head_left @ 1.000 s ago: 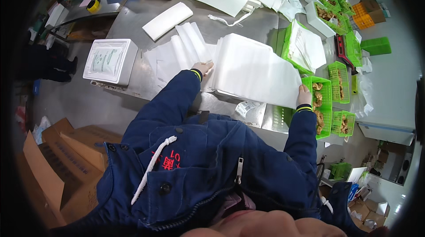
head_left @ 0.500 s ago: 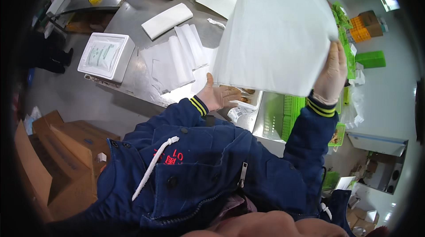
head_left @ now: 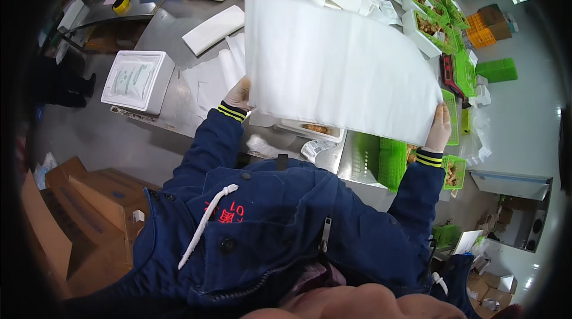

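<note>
A wide white sheet (head_left: 342, 68) is stretched out in front of me at table height, its near edge bowed. My left hand (head_left: 239, 95), gloved, grips the sheet's left edge, with the fingers partly behind it. At the right edge my gloved right hand (head_left: 439, 128) is closed on the same sheet near its lower corner. Beneath the near edge lies a white foam box (head_left: 338, 134), mostly covered by the sheet, with brown knobbly pieces (head_left: 317, 129) inside. A printed label sheet (head_left: 316, 149) lies next to it, on my side.
A closed white foam box (head_left: 138, 82) stands on the metal table (head_left: 170, 33) at left, near a folded white stack (head_left: 213, 30). Green baskets (head_left: 391, 164) and a red scale (head_left: 450, 74) are at right. Cardboard boxes (head_left: 101, 200) sit at lower left.
My left hand has left the foam box and taken hold of the sheet's left edge. The sheet has come lower and spread wider, and my right hand has moved down with it.
</note>
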The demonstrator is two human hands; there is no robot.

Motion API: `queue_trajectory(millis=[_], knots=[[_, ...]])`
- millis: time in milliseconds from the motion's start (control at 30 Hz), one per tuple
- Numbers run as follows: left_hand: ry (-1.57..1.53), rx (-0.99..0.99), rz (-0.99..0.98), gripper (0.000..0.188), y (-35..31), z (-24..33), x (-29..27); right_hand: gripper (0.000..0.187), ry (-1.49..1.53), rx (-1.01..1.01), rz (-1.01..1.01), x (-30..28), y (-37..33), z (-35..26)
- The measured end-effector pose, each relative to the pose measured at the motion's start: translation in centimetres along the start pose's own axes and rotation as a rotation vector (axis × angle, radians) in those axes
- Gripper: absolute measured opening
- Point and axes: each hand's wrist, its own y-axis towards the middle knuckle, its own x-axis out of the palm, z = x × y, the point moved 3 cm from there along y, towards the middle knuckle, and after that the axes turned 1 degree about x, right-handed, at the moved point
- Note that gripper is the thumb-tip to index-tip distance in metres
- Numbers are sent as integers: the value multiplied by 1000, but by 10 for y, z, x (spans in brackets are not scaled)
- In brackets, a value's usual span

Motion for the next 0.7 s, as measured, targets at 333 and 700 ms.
queue_trajectory(millis=[333,700], knots=[[484,-285,325,37,-28,-36,-52,39,-441,173,-241,75,-55,164],[564,-166,222,57,-29,-5,0,34,-228,80,-256,104,-66,68]])
